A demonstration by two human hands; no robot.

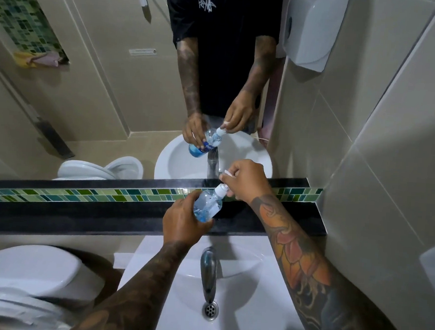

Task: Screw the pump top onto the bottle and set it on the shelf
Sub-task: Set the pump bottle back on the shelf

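Observation:
A small clear bottle [207,205] with blue liquid and a blue label is tilted to the right above the black shelf [103,217]. My left hand [184,221] grips its lower body. A white pump top [222,190] sits on the bottle's neck, and my right hand [246,180] pinches its upper end with the fingertips. The mirror behind the shelf repeats both hands and the bottle.
A white sink [240,296] with a chrome tap [209,271] and a drain lies below my hands. A toilet [28,277] stands to the left. A green mosaic strip [78,195] runs under the mirror. A white dispenser [310,26] hangs on the right tiled wall.

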